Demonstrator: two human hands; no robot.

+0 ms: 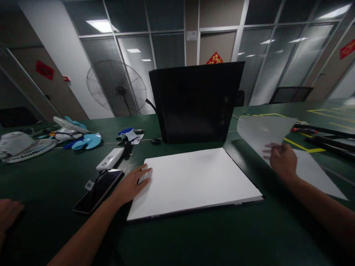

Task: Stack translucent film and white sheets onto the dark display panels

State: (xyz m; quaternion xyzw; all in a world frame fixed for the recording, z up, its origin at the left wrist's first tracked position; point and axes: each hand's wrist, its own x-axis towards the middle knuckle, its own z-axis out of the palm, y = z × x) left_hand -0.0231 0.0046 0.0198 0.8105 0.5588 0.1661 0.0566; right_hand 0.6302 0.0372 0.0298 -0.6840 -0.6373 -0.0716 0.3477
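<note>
**Left hand [135, 183] on the white panel [191, 184], right hand [283, 159] holds a thin sheet [262, 131]**

The left hand is open and flat, with its fingers spread on the panel's left edge. The right hand is closed on the sheet, which is see-through and stands up in a curve to the right of the panel. Some fingers show through it.

The step in hand looks like handling this floppy sheet while the panel is kept still. I think the next move calls for a soft, steady grip, so the sheet does not crease.

Under the right arm, white sheet material [321, 175] lies on the green table [199, 240]. I cannot tell if it is a second sheet.

Behind the panel stands a big black board [198, 105]. To the left lie a phone [97, 194] and a white box [110, 159]. Another person's hand [9, 212] is at the far left.
</note>
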